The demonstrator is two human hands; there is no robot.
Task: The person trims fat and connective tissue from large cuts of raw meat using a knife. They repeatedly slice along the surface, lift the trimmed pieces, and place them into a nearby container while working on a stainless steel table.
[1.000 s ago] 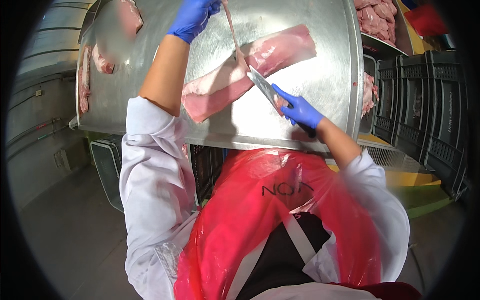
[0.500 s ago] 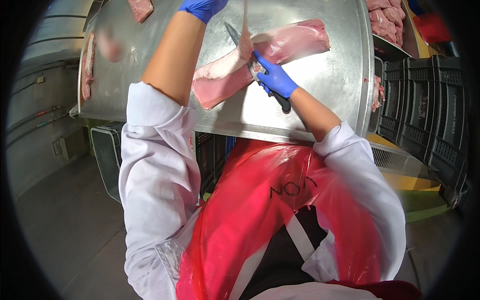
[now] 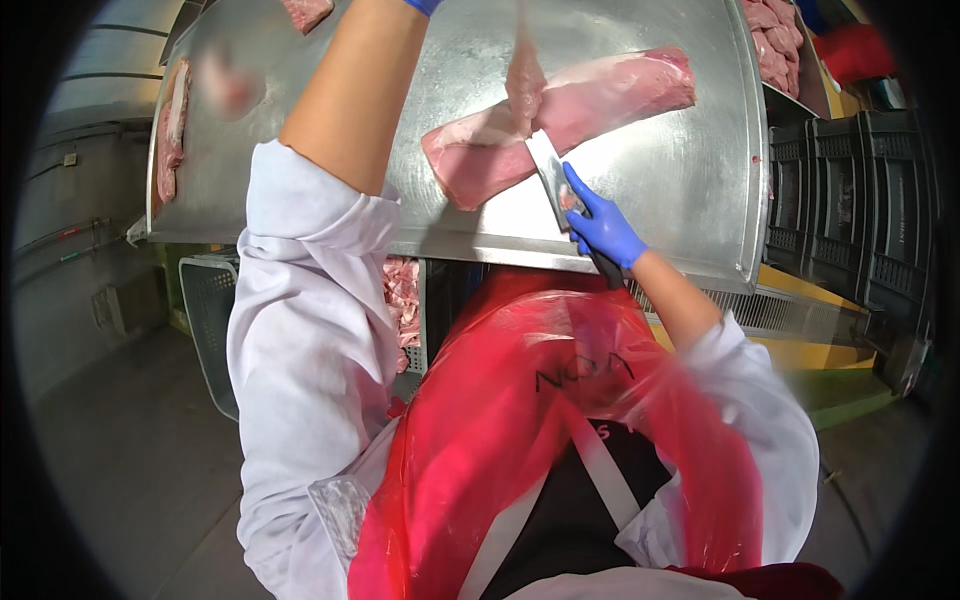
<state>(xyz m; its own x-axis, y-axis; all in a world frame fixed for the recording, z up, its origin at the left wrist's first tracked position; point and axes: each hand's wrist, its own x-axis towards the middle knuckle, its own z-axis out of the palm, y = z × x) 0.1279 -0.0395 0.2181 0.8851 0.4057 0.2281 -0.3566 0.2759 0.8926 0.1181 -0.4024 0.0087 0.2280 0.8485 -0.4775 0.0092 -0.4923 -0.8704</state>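
A long pink piece of pork loin [image 3: 600, 105] lies slantwise on the metal table. From its middle a thin strip of trimmed membrane [image 3: 524, 85] stretches up and leaves the picture at the top. My right hand [image 3: 608, 232], in a blue glove, is closed round the dark handle of a knife [image 3: 550, 180], and the blade's tip end meets the loin where the strip lifts off. Of my left hand [image 3: 424, 4] only a bit of blue glove shows at the upper edge; its fingers are out of the picture.
The metal table [image 3: 400, 150] has a raised rim. Other meat pieces [image 3: 172, 130] lie at its left. Below stands a crate of trimmings [image 3: 402, 300]. At right are a box of meat [image 3: 775, 45] and stacked black crates [image 3: 850, 200].
My right hand has drawn the knife toward me and to the right. My left hand has risen mostly out of view. The strip stands farther up off the loin.
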